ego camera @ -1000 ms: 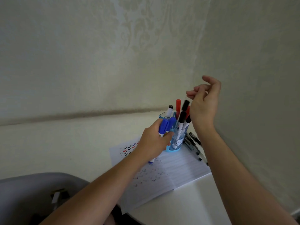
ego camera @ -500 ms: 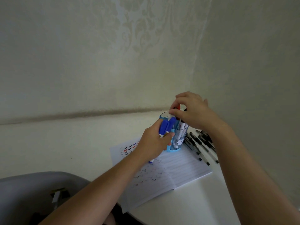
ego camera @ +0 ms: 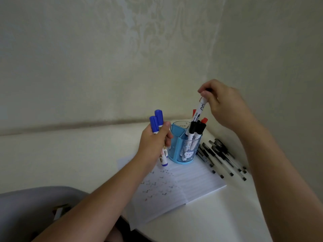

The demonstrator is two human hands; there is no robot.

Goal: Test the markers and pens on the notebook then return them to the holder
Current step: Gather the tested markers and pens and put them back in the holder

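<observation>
Your white table point(ego camera: 70, 154) carries the open notebook point(ego camera: 188, 182), its pages dotted with test marks, and the blue holder point(ego camera: 181, 152) stands at its far edge. Your left hand point(ego camera: 153, 142) grips two blue-capped markers point(ego camera: 156, 122) upright beside the holder. Your right hand point(ego camera: 225, 105) pinches the top of a white marker point(ego camera: 199, 112) — its lower end sits inside. Black pens point(ego camera: 222, 158) lie to the holder's right.
</observation>
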